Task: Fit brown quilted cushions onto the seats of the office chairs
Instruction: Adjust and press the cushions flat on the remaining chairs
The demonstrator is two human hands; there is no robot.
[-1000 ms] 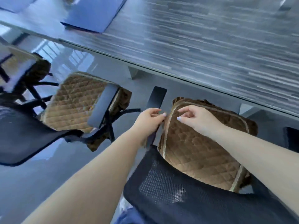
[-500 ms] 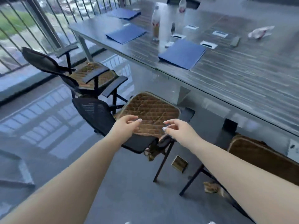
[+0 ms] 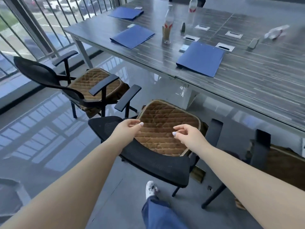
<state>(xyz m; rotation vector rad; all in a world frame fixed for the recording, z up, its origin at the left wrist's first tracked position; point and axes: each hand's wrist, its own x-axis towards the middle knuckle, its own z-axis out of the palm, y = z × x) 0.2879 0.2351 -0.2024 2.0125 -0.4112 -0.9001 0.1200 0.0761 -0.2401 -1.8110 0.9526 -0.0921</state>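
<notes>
A brown quilted cushion (image 3: 166, 124) lies on the seat of the black mesh office chair (image 3: 148, 161) right in front of me. My left hand (image 3: 127, 129) hovers at the cushion's left edge, fingers loosely curled and holding nothing. Over the cushion's right part, my right hand (image 3: 186, 136) is also empty with fingers apart. A second chair (image 3: 47, 78) to the left carries its own brown cushion (image 3: 94, 81). Part of a third chair with a brown cushion (image 3: 283, 167) shows at the right edge.
A long grey table (image 3: 247, 83) runs behind the chairs, holding blue folders (image 3: 201, 58), bottles (image 3: 168, 22) and small items. A railing and window (image 3: 33, 22) lie at the left. My foot (image 3: 151, 187) and jeans leg stand behind the near chair on the glossy floor.
The view has swung from the right chair to the middle one. My hands have let go of the earlier cushion and now hover apart over this chair's cushion.
</notes>
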